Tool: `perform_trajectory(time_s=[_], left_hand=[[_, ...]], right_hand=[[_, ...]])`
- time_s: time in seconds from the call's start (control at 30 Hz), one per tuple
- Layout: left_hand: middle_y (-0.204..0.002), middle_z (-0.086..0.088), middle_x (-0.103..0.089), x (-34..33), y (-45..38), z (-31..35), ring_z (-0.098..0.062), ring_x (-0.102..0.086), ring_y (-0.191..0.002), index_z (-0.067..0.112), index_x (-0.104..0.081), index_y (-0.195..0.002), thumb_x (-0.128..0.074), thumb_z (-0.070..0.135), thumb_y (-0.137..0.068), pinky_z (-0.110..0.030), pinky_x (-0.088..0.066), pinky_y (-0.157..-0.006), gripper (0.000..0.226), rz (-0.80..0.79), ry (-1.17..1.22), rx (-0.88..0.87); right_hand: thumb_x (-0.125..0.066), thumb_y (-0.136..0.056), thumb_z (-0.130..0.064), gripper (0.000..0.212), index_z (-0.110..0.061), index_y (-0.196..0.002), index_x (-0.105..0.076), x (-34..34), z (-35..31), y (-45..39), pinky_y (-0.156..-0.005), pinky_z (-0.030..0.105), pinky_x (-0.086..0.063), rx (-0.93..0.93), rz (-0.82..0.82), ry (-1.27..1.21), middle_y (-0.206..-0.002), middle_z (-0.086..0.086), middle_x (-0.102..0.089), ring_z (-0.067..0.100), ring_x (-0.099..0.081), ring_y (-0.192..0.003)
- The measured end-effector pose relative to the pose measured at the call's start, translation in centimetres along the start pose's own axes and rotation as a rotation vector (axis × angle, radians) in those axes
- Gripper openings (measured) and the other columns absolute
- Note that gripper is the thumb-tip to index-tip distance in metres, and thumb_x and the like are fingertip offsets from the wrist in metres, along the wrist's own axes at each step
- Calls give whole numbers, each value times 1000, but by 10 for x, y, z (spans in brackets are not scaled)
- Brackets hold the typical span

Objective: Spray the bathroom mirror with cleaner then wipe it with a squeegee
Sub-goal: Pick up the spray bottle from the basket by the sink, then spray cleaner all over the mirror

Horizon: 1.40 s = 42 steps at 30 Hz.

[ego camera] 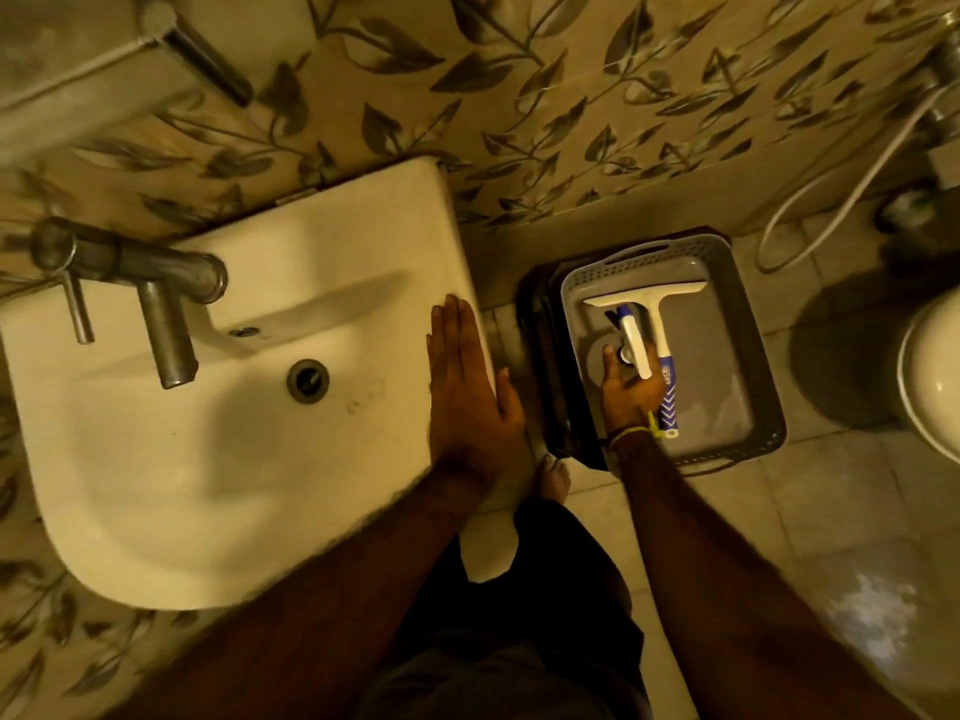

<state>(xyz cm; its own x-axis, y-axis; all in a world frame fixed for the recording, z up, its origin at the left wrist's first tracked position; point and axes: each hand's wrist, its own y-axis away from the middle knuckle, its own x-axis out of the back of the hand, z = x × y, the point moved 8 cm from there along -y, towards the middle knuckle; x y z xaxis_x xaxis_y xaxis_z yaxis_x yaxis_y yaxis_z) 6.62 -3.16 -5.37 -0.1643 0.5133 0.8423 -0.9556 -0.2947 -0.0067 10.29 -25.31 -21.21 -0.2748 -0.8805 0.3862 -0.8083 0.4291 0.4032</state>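
A grey plastic basket stands on a dark stool to the right of the sink. In it lies a white T-shaped squeegee with a blue-and-white handle. Beside it stands a spray bottle with a blue and white sprayer head. My right hand reaches down into the basket, its fingers curled around the spray bottle's neck, next to the squeegee's stem. My left hand rests flat, fingers together, on the sink's right rim. At the top left a blurred pale panel is on the wall; I cannot tell if it is the mirror.
The white sink with a metal tap fills the left. A toilet bowl shows at the right edge, with a hose hanging beside it. My bare foot stands on the tiled floor between sink and stool.
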Motion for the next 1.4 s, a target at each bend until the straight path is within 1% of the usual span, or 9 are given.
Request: perform_trajectory(time_s=[0.13, 0.23, 0.4, 0.57, 0.7, 0.9, 1.1, 1.27, 1.4], left_hand=[[-168, -14, -10, -1, 1, 1, -28, -2, -156, 0, -13, -158, -56, 11, -93, -50, -14, -126, 79, 1, 16, -17], [-167, -16, -11, 1, 2, 2, -30, -3, -156, 0, -13, -158, -55, 12, -93, -43, -7, -128, 79, 13, 7, -31], [-167, -18, -9, 7, 2, 6, -33, -4, -155, 0, -10, -159, -58, 10, -91, -41, -4, -127, 83, -36, 15, -13], [-168, -14, -1, 18, 0, 9, -29, 1, -156, 3, 0, -159, -55, 25, -98, -43, -6, -127, 85, -187, 4, 10], [-168, -10, -12, 50, 8, -4, -25, -7, -156, 11, -9, -161, -53, 28, -102, -38, -9, -126, 75, -292, 131, -5], [-166, -2, -24, 152, 40, -29, -18, -17, -155, 21, -25, -158, -55, 27, -101, -41, -29, -122, 65, -91, 137, -177], [-162, -7, -31, 297, 33, -32, -18, -19, -153, 10, -44, -150, -57, 12, -98, -36, -28, -122, 53, 311, 117, -467], [-163, -12, -28, 437, 9, -29, -26, -19, -154, 7, -40, -152, -58, 10, -96, -44, -32, -121, 58, 675, 11, -573], [-166, -12, -22, 551, -15, -20, -26, -15, -155, 9, -35, -154, -57, 16, -97, -46, -30, -122, 62, 857, -86, -597]], right_hand=[[-72, -86, -27, 27, -21, -111, -64, 16, -16, 16, -85, 38, -56, 142, 23, 12, -95, -4, -64, 12, -60, -90], [-70, -87, -32, 25, -50, -99, -58, 40, -45, 41, -77, 17, -51, 257, 53, 6, -85, -22, -63, -2, -60, -82], [-69, -85, -39, 28, -28, -108, -58, 76, -94, 96, -77, 41, -57, 430, 92, 14, -90, 3, -69, 17, -67, -86], [-60, -91, -47, 38, -42, -128, -51, 93, -151, 163, -82, 25, -57, 500, 57, -52, -107, -3, -71, 10, -69, -93], [-56, -91, -56, 38, -40, -125, -52, 93, -194, 207, -63, 16, -55, 509, -35, -98, -97, -2, -72, 10, -70, -70], [-70, -85, -45, 40, -27, -120, -67, 41, -276, 275, -50, 15, -52, 623, -214, -35, -84, -10, -72, 3, -67, -57], [-69, -90, -27, 22, -8, -101, -72, 1, -392, 355, -46, 16, -49, 898, -304, -98, -60, 1, -65, 6, -62, -44], [-63, -95, -24, 12, -19, -106, -67, -23, -499, 431, -46, 30, -53, 1112, -489, -205, -83, 15, -73, 19, -64, -42], [-61, -96, -20, 31, -14, -126, -58, -33, -575, 487, -52, 32, -60, 1269, -637, -227, -102, 15, -71, 23, -69, -54]])
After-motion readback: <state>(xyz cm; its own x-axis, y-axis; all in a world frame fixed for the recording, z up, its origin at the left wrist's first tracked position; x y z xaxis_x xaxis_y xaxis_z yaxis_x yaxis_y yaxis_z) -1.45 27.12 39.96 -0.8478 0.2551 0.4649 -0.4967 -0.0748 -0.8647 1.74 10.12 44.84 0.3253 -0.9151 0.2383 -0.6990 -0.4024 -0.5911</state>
